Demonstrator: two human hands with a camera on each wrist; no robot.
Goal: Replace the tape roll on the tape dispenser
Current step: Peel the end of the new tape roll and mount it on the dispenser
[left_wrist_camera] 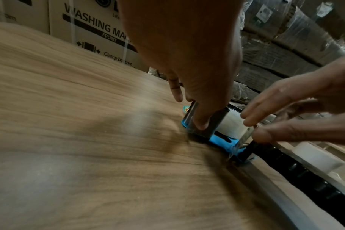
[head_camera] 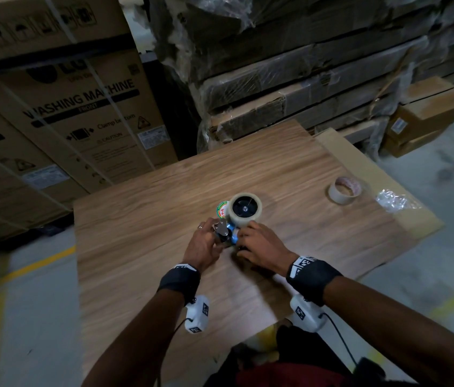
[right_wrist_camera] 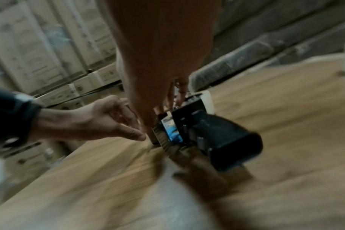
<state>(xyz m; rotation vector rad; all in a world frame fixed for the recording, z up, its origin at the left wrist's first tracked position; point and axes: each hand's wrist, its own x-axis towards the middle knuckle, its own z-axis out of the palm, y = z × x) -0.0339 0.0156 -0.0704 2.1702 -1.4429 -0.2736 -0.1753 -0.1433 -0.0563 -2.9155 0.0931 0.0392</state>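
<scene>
A tape dispenser with a blue frame and black handle lies on its side on the wooden board. A pale tape roll sits on its black hub. My left hand holds the metal front plate between thumb and fingers. On the other side, my right hand pinches the frame near the handle, its fingers over the side plate. A nearly used-up roll lies on the board to the right, away from both hands.
Crumpled clear plastic lies at the board's right edge. Washing machine cartons stand behind on the left and wrapped flat packs are stacked behind. Concrete floor surrounds the board.
</scene>
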